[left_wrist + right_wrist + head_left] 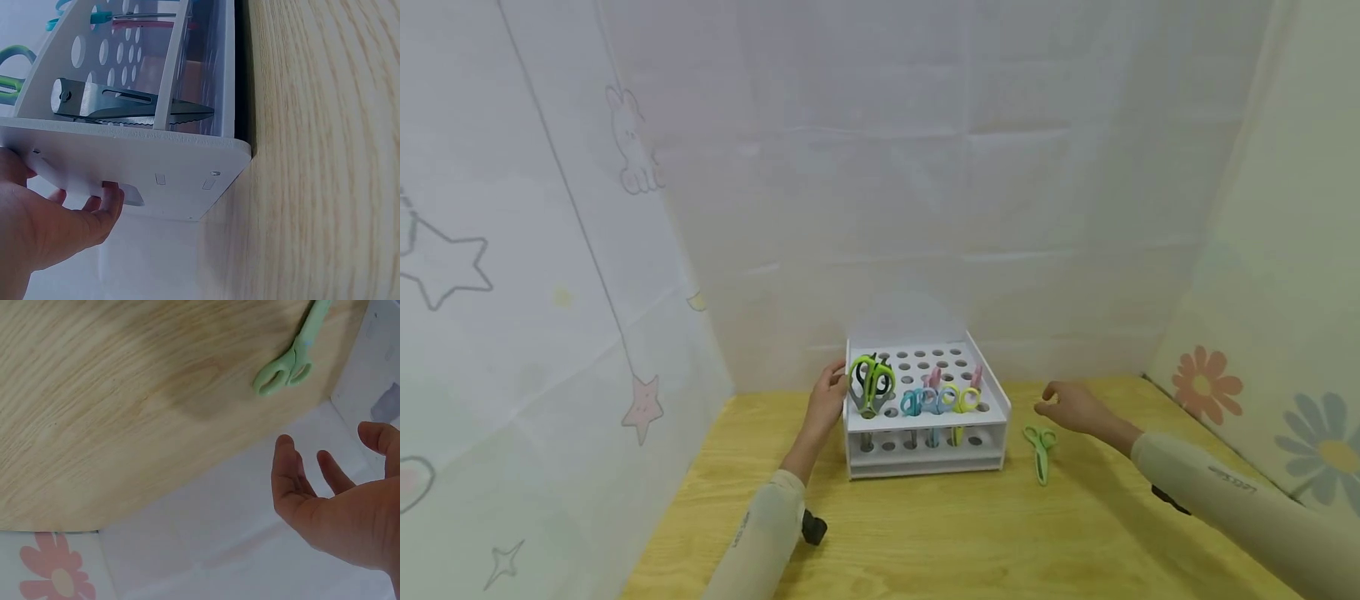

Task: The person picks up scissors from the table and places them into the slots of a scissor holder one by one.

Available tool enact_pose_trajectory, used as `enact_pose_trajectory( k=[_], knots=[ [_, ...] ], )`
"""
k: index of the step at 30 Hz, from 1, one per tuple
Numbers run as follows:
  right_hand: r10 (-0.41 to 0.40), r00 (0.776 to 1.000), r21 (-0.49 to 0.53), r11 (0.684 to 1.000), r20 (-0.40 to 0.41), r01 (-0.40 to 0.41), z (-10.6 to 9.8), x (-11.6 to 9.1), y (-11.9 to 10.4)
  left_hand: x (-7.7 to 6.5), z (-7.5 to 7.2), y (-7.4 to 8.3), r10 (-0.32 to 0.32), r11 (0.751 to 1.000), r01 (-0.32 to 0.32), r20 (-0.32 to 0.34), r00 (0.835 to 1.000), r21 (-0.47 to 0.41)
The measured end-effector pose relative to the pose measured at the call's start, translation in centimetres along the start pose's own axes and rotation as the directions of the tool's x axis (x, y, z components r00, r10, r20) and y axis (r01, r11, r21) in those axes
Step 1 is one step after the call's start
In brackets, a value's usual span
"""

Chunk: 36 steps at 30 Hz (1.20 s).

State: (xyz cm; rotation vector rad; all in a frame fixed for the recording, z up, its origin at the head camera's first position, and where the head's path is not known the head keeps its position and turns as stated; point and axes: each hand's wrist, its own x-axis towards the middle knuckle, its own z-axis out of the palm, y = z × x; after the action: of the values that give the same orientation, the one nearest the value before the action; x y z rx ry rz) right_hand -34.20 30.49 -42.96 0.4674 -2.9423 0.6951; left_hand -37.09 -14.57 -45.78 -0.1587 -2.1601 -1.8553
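Note:
A white scissors rack with rows of round holes stands on the table. My left hand holds its left side panel, and the left wrist view shows the fingers curled at the panel's slot. Green-and-black scissors stand in the front left hole; their grey serrated blades hang inside. Teal, light blue and yellow scissors stand along the front. Light green scissors lie right of the rack. Above and behind them hovers my right hand, fingers loosely bent, holding nothing.
Two pink scissors handles rise behind the front row. A wood-grain table lies beneath everything. Pale sheets hang around it; the back sheet drops close behind the rack, and the right one carries printed flowers.

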Motion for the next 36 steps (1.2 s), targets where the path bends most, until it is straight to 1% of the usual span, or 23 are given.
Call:
enact_pose_trajectory(
  k=[2,5,8,12,16,23,29,36],
  knots=[
    [0.019,0.999,-0.023,1.000,0.027,-0.018,0.7,-0.2,0.2,-0.1,0.1,0.0,-0.001,1.000,0.001,0.000,1.000,-0.007],
    [0.037,0.998,-0.101,0.994,0.052,-0.031,1.5,-0.4,0.0,-0.1,0.1,0.0,0.001,1.000,-0.001,-0.003,1.000,-0.008],
    [0.065,0.995,-0.183,0.982,0.081,-0.050,2.2,-0.3,-0.4,-0.2,0.0,-0.3,-0.007,1.000,0.007,-0.010,1.000,-0.015],
    [0.096,0.988,-0.227,0.972,0.124,-0.066,2.8,-0.3,-0.8,-0.2,-0.2,-0.7,-0.013,1.000,0.013,-0.009,1.000,-0.019],
    [0.109,0.985,-0.226,0.971,0.134,-0.076,3.1,-0.3,-0.7,-0.1,-0.3,-0.8,-0.014,1.000,0.014,-0.003,1.000,-0.008],
    [0.102,0.990,-0.184,0.979,0.101,-0.082,3.8,-0.1,0.0,-0.1,-0.1,0.0,-0.010,1.000,0.010,-0.002,1.000,-0.004],
    [0.107,0.990,-0.131,0.987,0.092,-0.094,4.7,-0.1,0.4,-0.2,-0.2,0.0,-0.026,1.000,0.026,0.009,1.000,-0.010],
    [0.063,0.998,-0.110,0.992,0.029,-0.060,5.6,0.1,1.3,0.0,-0.1,-0.2,-0.034,0.999,0.034,0.012,0.999,-0.006]
  ],
)
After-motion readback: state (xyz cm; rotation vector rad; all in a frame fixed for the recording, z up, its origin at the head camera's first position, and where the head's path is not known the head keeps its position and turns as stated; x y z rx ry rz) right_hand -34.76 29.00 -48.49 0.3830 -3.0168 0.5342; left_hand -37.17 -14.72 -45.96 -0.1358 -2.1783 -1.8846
